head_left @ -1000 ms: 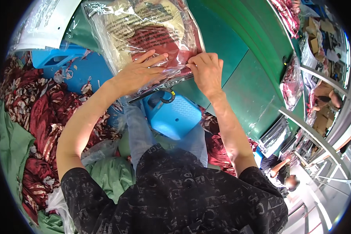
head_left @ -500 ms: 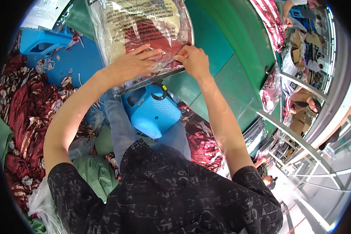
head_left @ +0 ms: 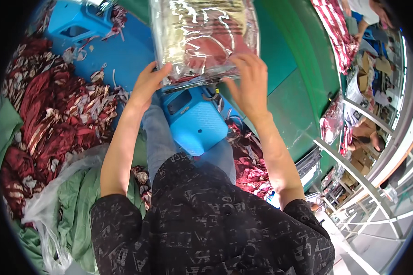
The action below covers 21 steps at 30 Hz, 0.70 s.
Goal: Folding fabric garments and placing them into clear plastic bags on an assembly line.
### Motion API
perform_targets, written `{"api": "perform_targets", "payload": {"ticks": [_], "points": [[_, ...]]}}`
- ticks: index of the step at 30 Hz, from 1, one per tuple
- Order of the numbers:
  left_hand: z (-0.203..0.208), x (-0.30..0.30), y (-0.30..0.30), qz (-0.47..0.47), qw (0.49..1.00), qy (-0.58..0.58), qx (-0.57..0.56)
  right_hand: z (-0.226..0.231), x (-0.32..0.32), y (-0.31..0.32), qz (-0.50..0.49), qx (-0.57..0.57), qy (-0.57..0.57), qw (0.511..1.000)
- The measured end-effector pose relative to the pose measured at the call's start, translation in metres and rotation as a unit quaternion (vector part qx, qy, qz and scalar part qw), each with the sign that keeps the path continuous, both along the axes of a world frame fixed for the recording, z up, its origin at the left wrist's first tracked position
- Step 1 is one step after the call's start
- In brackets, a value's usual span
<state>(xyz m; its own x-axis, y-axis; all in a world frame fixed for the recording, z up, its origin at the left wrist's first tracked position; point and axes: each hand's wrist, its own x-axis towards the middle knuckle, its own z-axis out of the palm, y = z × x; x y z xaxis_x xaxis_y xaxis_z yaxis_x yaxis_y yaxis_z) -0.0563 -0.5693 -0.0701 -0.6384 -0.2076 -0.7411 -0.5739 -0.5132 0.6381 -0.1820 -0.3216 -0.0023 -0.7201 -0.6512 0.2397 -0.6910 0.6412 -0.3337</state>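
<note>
The hands (head_left: 251, 85) touch the near corners of a clear bag (head_left: 206, 48), far end cut off, their grip impossible to tell.

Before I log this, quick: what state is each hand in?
Left hand: at the clear bag, lower left; whether its grip is closed cannot be told.
Right hand: open, at the bag's lower right.

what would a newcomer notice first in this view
Probably the shiny plastic package at top centre, cream and red inside, between the left hand and right hand. Below it in view is a bright blue stool; crumpled red patterned cloth is heaped along the left.
</note>
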Motion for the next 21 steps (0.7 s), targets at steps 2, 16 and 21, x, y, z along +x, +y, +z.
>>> {"api": "perform_targets", "payload": {"ticks": [2,16,21], "points": [[0.006,-0.012,-0.007,-0.021,0.999,0.009,0.044,0.005,0.012,-0.042,0.075,0.013,-0.011,0.997],[-0.04,0.0,0.009,0.001,0.981,0.11,0.163,-0.012,0.006,-0.066,0.185,0.085,-0.147,0.968],[-0.045,-0.002,0.009,-0.006,0.975,0.126,0.185,-0.026,-0.004,-0.071,0.159,0.082,-0.187,0.966]]}}
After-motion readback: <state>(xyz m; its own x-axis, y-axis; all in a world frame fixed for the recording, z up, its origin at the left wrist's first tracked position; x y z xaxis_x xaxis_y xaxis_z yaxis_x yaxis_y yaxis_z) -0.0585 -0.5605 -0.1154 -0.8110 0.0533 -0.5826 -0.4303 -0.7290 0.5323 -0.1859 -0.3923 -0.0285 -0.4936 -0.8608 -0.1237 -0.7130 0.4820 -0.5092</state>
